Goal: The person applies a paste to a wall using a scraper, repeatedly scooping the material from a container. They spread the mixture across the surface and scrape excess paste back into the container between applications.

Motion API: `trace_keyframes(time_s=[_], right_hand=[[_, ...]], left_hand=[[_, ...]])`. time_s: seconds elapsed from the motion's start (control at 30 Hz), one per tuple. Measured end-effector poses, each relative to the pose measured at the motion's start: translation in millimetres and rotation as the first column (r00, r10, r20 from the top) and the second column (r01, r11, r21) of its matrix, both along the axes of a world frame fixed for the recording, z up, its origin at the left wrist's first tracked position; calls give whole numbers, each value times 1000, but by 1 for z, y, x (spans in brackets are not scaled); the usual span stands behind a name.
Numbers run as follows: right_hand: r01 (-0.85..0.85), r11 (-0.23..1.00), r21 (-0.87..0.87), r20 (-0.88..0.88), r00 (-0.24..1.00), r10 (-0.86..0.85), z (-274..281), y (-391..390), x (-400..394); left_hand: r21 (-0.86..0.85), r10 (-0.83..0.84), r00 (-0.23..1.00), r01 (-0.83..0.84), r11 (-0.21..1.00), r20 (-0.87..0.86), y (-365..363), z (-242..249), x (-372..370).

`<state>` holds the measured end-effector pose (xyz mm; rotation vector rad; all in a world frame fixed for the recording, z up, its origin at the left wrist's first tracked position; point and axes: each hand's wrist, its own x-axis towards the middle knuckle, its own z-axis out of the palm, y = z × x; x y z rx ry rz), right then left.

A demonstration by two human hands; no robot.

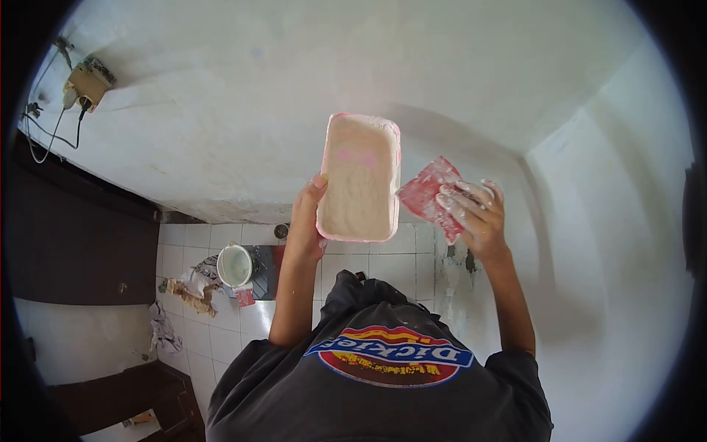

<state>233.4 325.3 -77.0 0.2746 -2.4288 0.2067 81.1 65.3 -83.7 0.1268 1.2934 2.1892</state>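
Observation:
My left hand (309,210) grips a pink-rimmed rectangular tray (361,238) by its left side, thumb over the edge. Off-white putty (356,199) coats the tray's inside, with a pink patch showing through. In my right hand (479,217) is a red putty spreader (427,190), smeared with white, its left corner right at the tray's right rim. White smears cover the fingers of that hand, which lie across the spreader's face. Both things are held up in front of my chest, close to the pale wall (250,88).
A white bucket (236,266) stands on the tiled floor (342,264) at lower left, near crumpled cloths (197,280) and another red spreader (244,297). An electrical socket (88,85) with plugged cables hangs on the wall at upper left. A dark wooden panel (81,228) is at the left.

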Motion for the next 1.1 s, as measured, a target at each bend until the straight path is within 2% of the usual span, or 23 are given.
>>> trace_keyframes(time_s=[0.07, 0.1, 0.13, 0.17, 0.2, 0.23, 0.27, 0.3, 0.33, 0.4, 0.47, 0.57, 0.67, 0.7, 0.73, 0.8, 0.83, 0.87, 0.93, 0.97, 1.03, 1.07, 1.1], right_hand=[[42, 998, -47, 6, 999, -41, -4, 15, 0], [-18, 987, -158, -48, 999, 10, 3, 20, -6], [-21, 988, -152, -41, 999, 15, 11, 16, -10], [91, 885, -456, 34, 996, -85, 19, 10, -12], [211, 679, -704, 140, 977, -159, 31, 2, -13], [190, 782, -594, 121, 982, -146, 43, 5, -22], [198, 778, -596, 134, 980, -147, 57, 2, -26], [246, 806, -538, 238, 962, -134, 72, -4, -32], [282, 835, -472, 338, 933, -125, 81, -8, -37], [267, 836, -480, 360, 929, -89, 81, -9, -47], [250, 863, -439, 485, 874, -6, 76, -8, -54], [276, 888, -368, 603, 798, 2, 60, -15, -67], [252, 882, -398, 684, 722, 102, 41, -28, -74], [296, 859, -418, 740, 659, 133, 35, -36, -76], [300, 856, -422, 744, 654, 137, 20, -42, -77], [102, 790, -604, 618, 687, 384, -13, -53, -75], [126, 765, -631, 662, 602, 447, -17, -58, -77], [127, 762, -635, 661, 600, 451, -24, -61, -77], [357, 373, -857, 511, 488, 708, -45, -63, -79], [357, 371, -857, 510, 488, 708, -51, -65, -79], [454, 166, -875, 397, 478, 783, -58, -65, -75], [451, 166, -877, 396, 482, 782, -63, -64, -72], [488, 37, -872, 316, 504, 804, -65, -63, -69]], left_hand=[[14, 65, 994, -64, 998, -86, 1, -6, 0], [18, 70, 994, -69, 997, -82, 3, -4, 1], [-6, 82, 983, -84, 996, -163, 3, 2, 3], [-31, 90, 966, -101, 994, -243, 4, 7, 5], [-32, 92, 968, -103, 994, -235, 5, 9, 5], [-77, 70, 953, -97, 992, -294, 4, 10, 5], [-124, 42, 935, -91, 988, -351, 4, 11, 8], [-128, 41, 939, -89, 988, -341, 3, 15, 10], [-192, 31, 911, -120, 974, -412, 4, 19, 13], [-252, 24, 881, -162, 954, -473, 2, 22, 13], [-334, -11, 839, -206, 920, -545, -1, 21, 10], [-404, -56, 820, -220, 888, -569, -6, 20, 4], [-492, -128, 828, -193, 849, -546, -11, 13, -8], [-498, -126, 834, -193, 845, -538, -12, 10, -11], [-518, -149, 840, -173, 838, -522, -11, 7, -15], [-543, -186, 845, -139, 828, -501, -9, -1, -21], [-593, -228, 848, -120, 797, -479, -8, -5, -25], [-640, -267, 849, -103, 762, -455, -9, -11, -27], [-642, -253, 876, -81, 762, -412, -10, -24, -31], [-640, -246, 895, -56, 767, -373, -13, -29, -33], [-650, -242, 896, -65, 757, -371, -18, -31, -32], [-658, -235, 898, -77, 749, -372, -21, -31, -32], [-656, -236, 896, -79, 751, -377, -24, -33, -33]])
